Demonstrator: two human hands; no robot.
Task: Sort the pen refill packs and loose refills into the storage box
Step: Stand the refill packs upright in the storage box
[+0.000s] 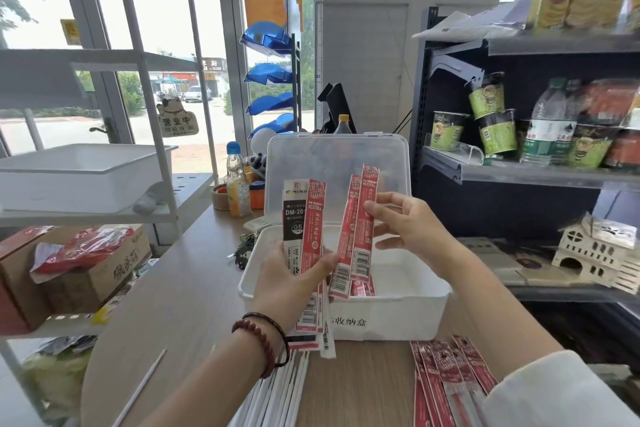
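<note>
My left arm covers part of the white refills (277, 392) on the counter (180, 288), and they run out of sight at the bottom. The red pile (446, 371) by my right sleeve is cut off there too. Inside the box (381, 319) I can see a few red ends, but the packs I hold hide the rest. The small print on the packs is too tiny to read.

The counter is brown wood. One thin refill (140, 388) lies alone on its left side. The box is white and sits in the middle of the counter. Its clear lid (336, 163) stands up behind it. A bottle (237, 187) with a blue cap stands just left of the lid. A shelf (519, 173) with cups and bottles is on the right. A brown carton (86, 274) is on the left, and big windows are behind it.

My left grip (291, 281) is closed around a bunch (304, 218) of packs, with my thumb across the front. One pack is black and white, and the others are red. The bunch stands up over the near left corner of the box.

My right grip (412, 225) pinches a pair (356, 229) of red packs by their right edge. The other fingers are spread out. The pair hangs above the open box, just beside the bunch.
</note>
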